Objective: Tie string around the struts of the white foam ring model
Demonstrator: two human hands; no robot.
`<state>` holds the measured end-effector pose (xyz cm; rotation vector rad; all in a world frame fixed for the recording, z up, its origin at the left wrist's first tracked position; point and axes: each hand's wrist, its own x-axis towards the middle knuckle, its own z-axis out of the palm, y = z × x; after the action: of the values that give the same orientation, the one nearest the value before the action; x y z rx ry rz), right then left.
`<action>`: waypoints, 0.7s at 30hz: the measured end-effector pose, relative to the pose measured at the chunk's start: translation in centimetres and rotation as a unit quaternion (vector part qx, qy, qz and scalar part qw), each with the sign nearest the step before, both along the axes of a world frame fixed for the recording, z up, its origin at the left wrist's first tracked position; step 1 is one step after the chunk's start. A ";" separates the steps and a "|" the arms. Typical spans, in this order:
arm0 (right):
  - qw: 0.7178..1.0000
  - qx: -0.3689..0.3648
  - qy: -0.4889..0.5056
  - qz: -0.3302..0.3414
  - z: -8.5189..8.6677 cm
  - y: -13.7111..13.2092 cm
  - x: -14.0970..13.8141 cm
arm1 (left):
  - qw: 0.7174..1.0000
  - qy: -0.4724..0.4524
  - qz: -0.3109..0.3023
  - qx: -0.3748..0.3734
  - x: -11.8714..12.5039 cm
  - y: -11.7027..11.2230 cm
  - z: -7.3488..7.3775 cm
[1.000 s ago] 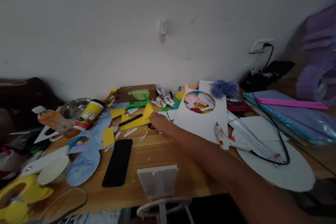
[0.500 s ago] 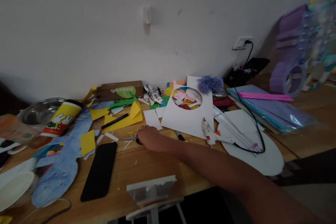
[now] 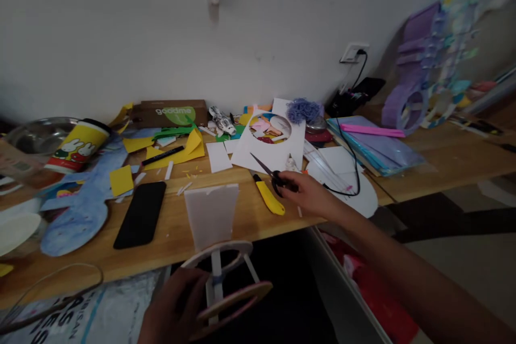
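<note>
My right hand (image 3: 310,193) grips a pair of black-handled scissors (image 3: 269,172) above the front part of the wooden table (image 3: 226,226); the blades point up and left. A yellow utility knife (image 3: 268,198) lies on the table just left of that hand. My left hand (image 3: 175,309) at the bottom holds a white foam-board model (image 3: 220,250): two ring-shaped discs on struts with an upright white panel on top. The model sits in front of the table edge.
A black phone (image 3: 141,214), yellow paper scraps, a black marker (image 3: 162,155), a blue cutout (image 3: 83,201), a cartoon cup (image 3: 76,146), a brown box (image 3: 169,113) and a white sheet with a round hole (image 3: 274,145) crowd the table. A black cable (image 3: 350,150) runs to a wall socket. Purple craft stands far right.
My right hand has picked the scissors up from the table middle and drawn them right, toward the front edge. My left hand has come into view holding the model. The view shifted right.
</note>
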<state>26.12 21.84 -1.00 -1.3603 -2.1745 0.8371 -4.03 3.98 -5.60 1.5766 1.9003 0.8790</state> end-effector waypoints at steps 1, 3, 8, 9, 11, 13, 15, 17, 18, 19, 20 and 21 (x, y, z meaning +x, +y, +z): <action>1.000 -0.002 -0.016 -0.005 -0.1 -1.1 0.7 | 1.000 -0.001 0.004 0.004 0.3 -0.1 0.1; 0.997 0.000 -0.075 0.000 0.2 -3.4 1.6 | 1.000 0.000 -0.006 0.014 0.7 -0.2 0.3; 0.982 0.071 -0.172 -0.013 3.8 -8.5 3.5 | 1.000 -0.008 -0.016 0.022 1.5 -0.1 1.1; 0.982 0.091 -0.167 -0.003 4.7 -9.3 3.9 | 1.000 -0.007 -0.008 0.026 1.6 0.0 1.2; 0.976 0.101 -0.183 0.054 6.0 -10.5 4.1 | 1.000 -0.005 0.006 0.029 1.8 0.0 1.4; 0.963 0.082 -0.231 0.115 6.6 -11.2 3.1 | 1.000 -0.011 0.014 0.023 2.0 -0.1 1.5; 0.946 0.062 -0.278 0.155 6.3 -11.1 1.2 | 1.000 -0.016 0.015 0.014 2.3 -0.2 1.5; 0.935 0.059 -0.299 0.180 5.8 -10.5 -0.8 | 1.000 -0.017 0.010 0.011 2.5 -0.3 1.4; 0.931 0.060 -0.304 0.194 5.5 -10.0 -1.6 | 1.000 -0.015 0.007 0.012 2.5 -0.3 1.3; 0.927 0.059 -0.305 0.210 5.2 -9.6 -2.2 | 1.000 -0.012 0.003 0.016 2.6 -0.3 1.3; 0.924 0.057 -0.306 0.224 5.0 -9.3 -2.7 | 1.000 -0.009 -0.002 0.023 2.7 -0.3 1.3; 0.921 0.054 -0.305 0.237 4.8 -9.1 -2.9 | 0.999 -0.007 -0.008 0.032 2.7 -0.3 1.3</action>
<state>23.18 12.74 3.85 -1.1515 -3.0663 0.4575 -1.31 3.71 -4.29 1.6169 1.8643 0.9503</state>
